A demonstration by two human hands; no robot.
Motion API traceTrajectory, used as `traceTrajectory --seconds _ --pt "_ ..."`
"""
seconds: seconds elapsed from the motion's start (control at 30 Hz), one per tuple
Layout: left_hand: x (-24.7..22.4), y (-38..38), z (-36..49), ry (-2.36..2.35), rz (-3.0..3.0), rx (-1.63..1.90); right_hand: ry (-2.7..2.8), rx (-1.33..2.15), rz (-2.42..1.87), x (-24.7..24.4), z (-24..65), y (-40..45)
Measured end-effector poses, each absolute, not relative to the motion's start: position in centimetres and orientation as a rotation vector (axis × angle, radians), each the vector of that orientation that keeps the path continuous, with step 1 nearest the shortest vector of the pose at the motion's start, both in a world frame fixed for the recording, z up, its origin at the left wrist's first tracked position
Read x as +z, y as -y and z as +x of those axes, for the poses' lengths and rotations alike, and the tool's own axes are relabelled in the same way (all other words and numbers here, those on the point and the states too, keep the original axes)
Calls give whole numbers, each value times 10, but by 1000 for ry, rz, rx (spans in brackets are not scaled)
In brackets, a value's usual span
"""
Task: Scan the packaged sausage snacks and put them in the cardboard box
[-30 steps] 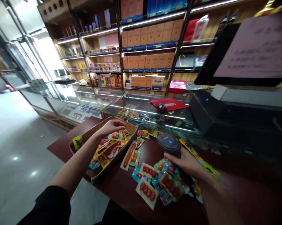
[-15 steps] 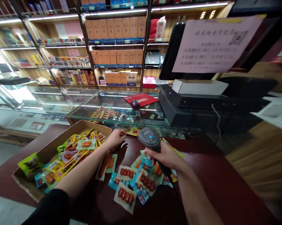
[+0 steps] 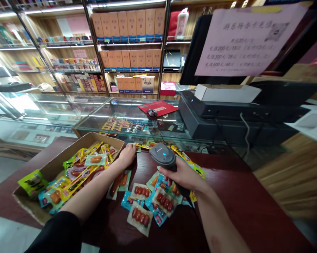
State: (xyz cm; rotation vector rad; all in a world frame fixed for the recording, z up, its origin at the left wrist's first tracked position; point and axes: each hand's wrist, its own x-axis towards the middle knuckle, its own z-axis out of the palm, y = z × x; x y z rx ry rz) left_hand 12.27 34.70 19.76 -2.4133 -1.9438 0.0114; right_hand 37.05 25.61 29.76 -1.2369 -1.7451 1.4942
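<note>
My right hand grips a dark grey barcode scanner by its handle, above the packets. Beneath it, several clear packets of small red sausages and blue packets lie in a loose pile. My left hand is beside the right corner of an open cardboard box. Its fingers are curled, and what they hold, if anything, is hidden. Close to those fingertips, a yellow snack packet lies along the counter's far edge. Yellow, green and clear sausage packets fill the box.
Beyond the dark red counter stands a glass display case with a mouse on a red pad. At the right is a black register with a paper sign. More yellow packets lie behind my right hand.
My left hand has drawn slightly left and its fingers have curled more. The scanner in my right hand has shifted a little left. The whole view has tilted slightly.
</note>
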Motion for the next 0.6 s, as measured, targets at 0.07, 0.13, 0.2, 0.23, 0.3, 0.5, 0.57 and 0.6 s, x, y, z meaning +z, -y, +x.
traceTrajectory --seconds 0.07,0.13,0.2,0.23,0.3,0.5,0.57,0.6 --pt "202 -346 124 1992 -2398 5 1744 1496 -1244 297 370 -256" --pt "203 -345 125 2036 -2377 -34 1752 1487 -1260 296 370 -257" --pt "202 -343 125 2071 -2403 -64 1759 1482 -1268 295 370 -258" --pt "201 -342 125 2085 -2434 -64 1764 1480 -1265 294 370 -258" --pt "201 -340 125 2091 -2509 -40 1787 1453 -1240 293 371 -259" --pt "221 -346 108 2139 -2767 -239 1852 1346 -1188 290 373 -261" --pt "233 -349 97 2112 -2946 -447 1841 1389 -1200 288 372 -262" --pt "239 -351 91 2076 -3050 -583 1828 1427 -1211 287 371 -263"
